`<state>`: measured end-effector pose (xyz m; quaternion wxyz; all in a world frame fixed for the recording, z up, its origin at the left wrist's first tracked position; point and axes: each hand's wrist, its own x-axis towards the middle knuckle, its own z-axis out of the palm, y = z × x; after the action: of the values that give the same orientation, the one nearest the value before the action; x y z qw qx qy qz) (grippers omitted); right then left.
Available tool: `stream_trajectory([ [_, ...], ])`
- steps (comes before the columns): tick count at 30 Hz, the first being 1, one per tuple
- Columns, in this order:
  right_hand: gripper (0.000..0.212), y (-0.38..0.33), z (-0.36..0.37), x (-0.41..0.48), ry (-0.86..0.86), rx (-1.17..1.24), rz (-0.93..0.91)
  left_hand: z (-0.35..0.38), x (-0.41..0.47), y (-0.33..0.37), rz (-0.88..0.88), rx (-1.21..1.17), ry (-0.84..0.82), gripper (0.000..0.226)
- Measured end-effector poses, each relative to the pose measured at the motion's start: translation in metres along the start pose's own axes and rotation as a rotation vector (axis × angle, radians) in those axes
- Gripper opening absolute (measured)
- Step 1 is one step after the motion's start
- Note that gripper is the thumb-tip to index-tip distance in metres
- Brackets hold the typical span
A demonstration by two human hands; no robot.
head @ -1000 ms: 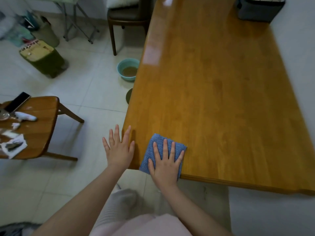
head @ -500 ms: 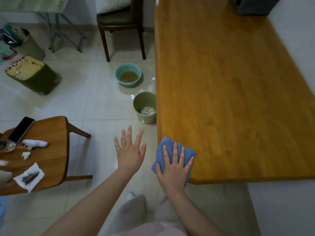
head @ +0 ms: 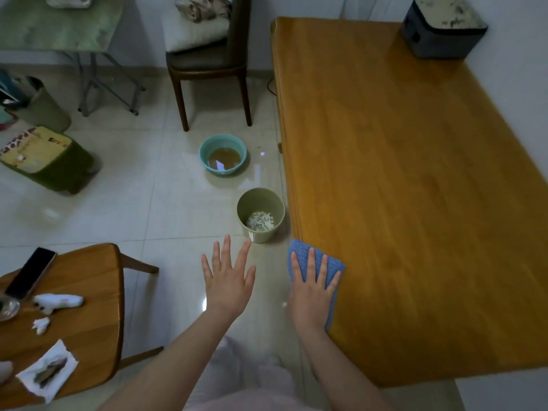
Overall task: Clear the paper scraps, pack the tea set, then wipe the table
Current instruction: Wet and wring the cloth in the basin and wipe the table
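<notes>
Wooden table [head: 415, 203], glossy. Right hand [head: 311, 295] flat, fingers spread, pressing cloth [head: 333, 266] on near left edge. Left hand [head: 228, 286] spread in air, holding nothing. Advice: even pressure, overlapping strokes toward far case [head: 441, 28].

No legible text, print on green box lid [head: 35, 146] too blurred
</notes>
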<state>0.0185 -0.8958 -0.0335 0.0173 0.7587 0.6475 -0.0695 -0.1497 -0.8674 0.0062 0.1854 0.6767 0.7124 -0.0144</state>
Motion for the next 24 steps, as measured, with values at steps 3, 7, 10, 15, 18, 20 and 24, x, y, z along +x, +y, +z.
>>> stream_trajectory([
  [3, 0.094, -0.022, -0.002, 0.049, 0.018, -0.023, 0.066, -0.020, 0.038, -0.031, 0.052, 0.032, 0.011, 0.063],
  [7, 0.089, -0.048, -0.013, 0.110, 0.074, -0.009, 0.134, -0.054, 0.094, -0.071, 0.128, 0.068, 0.049, 0.059],
  [10, 0.077, -0.065, -0.019, 0.156, 0.069, 0.017, 0.168, -0.079, 0.145, -0.095, 0.143, 0.089, 0.024, 0.065],
  [15, 0.062, -0.098, -0.026, 0.237, 0.080, 0.079, 0.165, -0.096, 0.222, -0.116, 0.102, 0.088, -0.036, 0.073],
  [18, 0.062, -0.126, -0.031, 0.296, 0.107, 0.089, 0.075, -0.107, 0.273, -0.118, 0.077, 0.103, -0.047, 0.063],
  [20, 0.065, -0.148, -0.036, 0.334, 0.111, 0.110, -0.012, -0.114, 0.306, -0.120, 0.042, 0.062, -0.055, 0.057],
  [24, 0.054, -0.198, -0.039, 0.402, -0.003, 0.135, -0.087, -0.125, 0.365, -0.136, 0.014, 0.025, -0.077, 0.070],
])
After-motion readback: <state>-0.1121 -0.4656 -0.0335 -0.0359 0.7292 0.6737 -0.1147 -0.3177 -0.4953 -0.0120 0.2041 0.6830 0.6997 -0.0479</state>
